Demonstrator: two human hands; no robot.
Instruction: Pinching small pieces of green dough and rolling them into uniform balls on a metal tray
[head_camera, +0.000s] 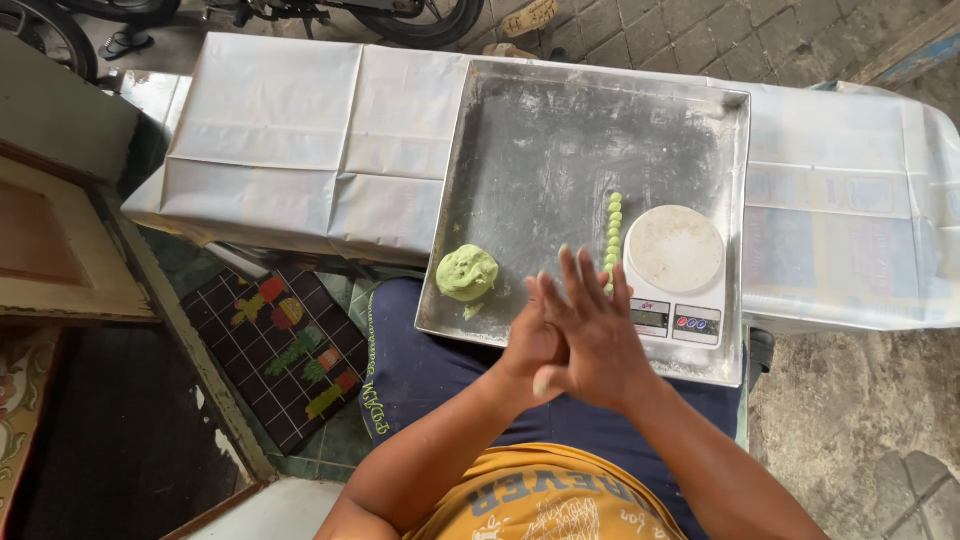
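Pressing my palms together over the near edge of a metal tray (560, 120), I sit with it across my lap. To the left on the tray lies a lump of green dough (467, 272); it looks soft and tacky, best pinched at its rim. My left hand (530, 345) lies flat beneath my right hand (592, 335), fingers straight; whether a piece sits between them I cannot tell. Beyond, a row of small green balls (612, 232) runs beside a white kitchen scale (675, 275) with a round platform.
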